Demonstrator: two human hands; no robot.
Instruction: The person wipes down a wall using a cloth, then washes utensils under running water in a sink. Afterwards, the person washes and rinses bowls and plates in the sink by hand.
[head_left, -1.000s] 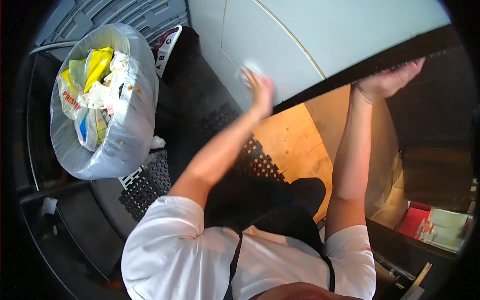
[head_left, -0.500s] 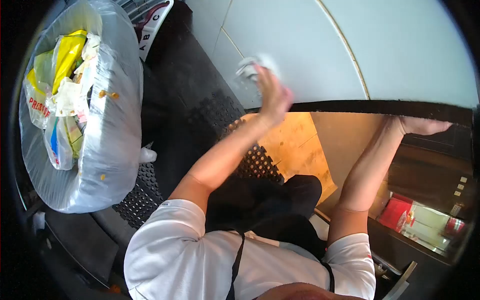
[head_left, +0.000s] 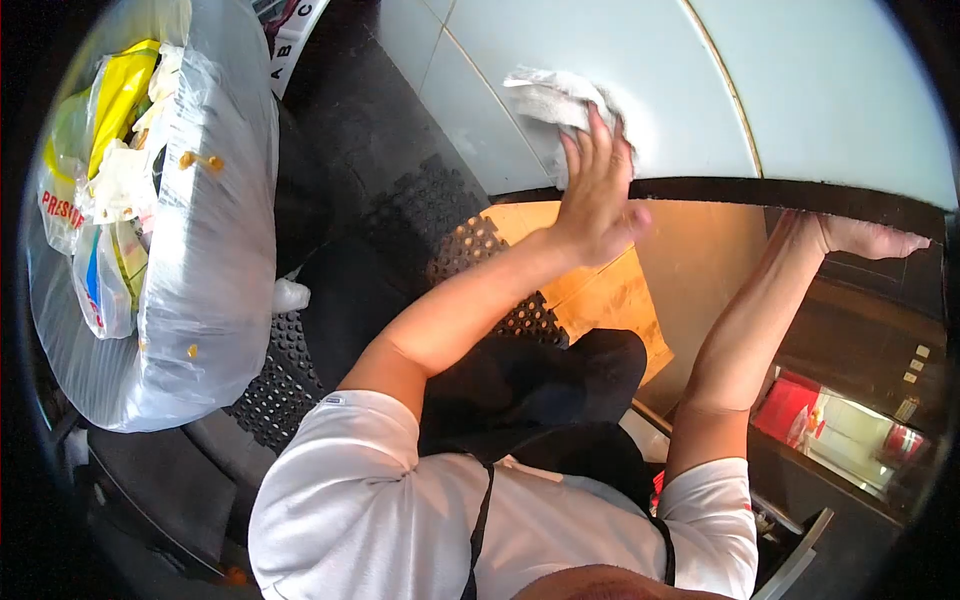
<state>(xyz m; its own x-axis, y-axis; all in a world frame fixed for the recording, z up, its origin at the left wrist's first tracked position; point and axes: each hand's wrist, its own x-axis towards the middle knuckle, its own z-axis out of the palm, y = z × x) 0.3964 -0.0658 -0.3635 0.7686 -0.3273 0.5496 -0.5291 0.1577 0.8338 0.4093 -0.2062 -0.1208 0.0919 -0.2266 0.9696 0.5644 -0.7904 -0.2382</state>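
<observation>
My left hand [head_left: 600,200] presses a crumpled white cloth [head_left: 560,100] against a pale tiled surface [head_left: 620,50]. The fingers lie over the cloth and the thumb sticks out to the right. At the right, my right hand [head_left: 870,240] holds the dark edge [head_left: 690,190] that runs along the bottom of the tiles. Most of its fingers are hidden behind that edge.
A bin lined with a clear plastic bag [head_left: 220,250], full of wrappers, stands at the left. Perforated black matting [head_left: 470,250] and flattened cardboard [head_left: 610,310] lie on the floor. Below my right hand is a dark cabinet front [head_left: 860,340].
My left hand has moved to the right along the tiles with the cloth, which now looks more spread out. My right hand keeps its place on the edge. The view has shifted slightly.
</observation>
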